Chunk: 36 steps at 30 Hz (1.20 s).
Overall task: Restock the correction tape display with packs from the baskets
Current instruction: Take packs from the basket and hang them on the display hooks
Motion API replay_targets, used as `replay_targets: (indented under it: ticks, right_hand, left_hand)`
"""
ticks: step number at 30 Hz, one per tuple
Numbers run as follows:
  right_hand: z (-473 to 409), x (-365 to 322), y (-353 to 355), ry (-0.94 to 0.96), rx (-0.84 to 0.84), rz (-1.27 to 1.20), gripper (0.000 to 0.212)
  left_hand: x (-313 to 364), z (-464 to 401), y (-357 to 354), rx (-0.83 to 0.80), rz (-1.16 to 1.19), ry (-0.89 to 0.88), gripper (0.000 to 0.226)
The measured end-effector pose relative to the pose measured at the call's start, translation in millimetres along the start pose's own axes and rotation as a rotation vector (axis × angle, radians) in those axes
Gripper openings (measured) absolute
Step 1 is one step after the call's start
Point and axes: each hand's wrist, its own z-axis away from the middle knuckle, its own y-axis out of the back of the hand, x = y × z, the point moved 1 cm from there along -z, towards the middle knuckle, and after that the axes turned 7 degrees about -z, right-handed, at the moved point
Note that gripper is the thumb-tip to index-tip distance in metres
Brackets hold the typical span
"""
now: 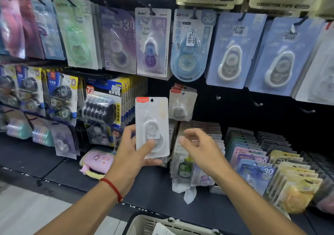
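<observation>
Most hooks on display [180, 35] were stocked, 3 bare | basket [144, 224] held stock | left hand [134, 155] gripped white pack [152, 126] upright, unhung, beside matching packs [182, 104] | right hand [200, 144] loose, empty.

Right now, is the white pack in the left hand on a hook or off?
Off. The left hand holds the white pack upright, its hang hole empty, beside matching hung packs.
</observation>
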Motion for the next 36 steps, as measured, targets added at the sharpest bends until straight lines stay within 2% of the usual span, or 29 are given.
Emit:
replay_targets:
  ticks: [2, 4, 12, 27, 29, 32, 34, 36]
  right_hand:
    - [3.0, -5.9, -5.3, 0.074, -0.126, -0.082, 0.03]
    - [5.6, -9.2, -10.6, 0.121, -0.166, -0.135, 0.022]
    - [1.0, -7.5, -3.9, 0.09, 0.059, -0.347, 0.019]
    - [-4.7, -20.6, 1.1, 0.183, 0.141, -0.34, 0.013]
    - [-7.0, -19.2, 1.3, 0.161, 0.144, -0.259, 0.019]
    - [-7.1, -7.2, 0.6, 0.109, 0.187, 0.179, 0.052]
    - [-3.9, -1.3, -1.5, 0.261, 0.242, 0.454, 0.061]
    - [-6.5, -2.2, -7.0, 0.54, 0.234, 0.612, 0.055]
  left_hand:
    - [0.7, 2.9, -4.3, -0.091, 0.0, -0.003, 0.048]
    - [1.2, 4.8, -6.9, -0.16, -0.005, -0.006, 0.056]
    - [-0.8, 4.3, -14.8, -0.172, -0.005, -0.013, 0.054]
    - [-2.1, 1.1, -20.2, -0.207, -0.065, -0.009, 0.07]
    - [-2.4, -1.1, -20.1, -0.209, -0.159, -0.012, 0.074]
    - [-2.0, -5.2, -11.5, -0.157, -0.48, -0.077, 0.07]
    - [-0.2, -9.6, 2.4, 0.002, -0.703, -0.178, 0.068]
    - [5.1, -17.6, 17.7, 0.201, -0.893, -0.321, 0.065]
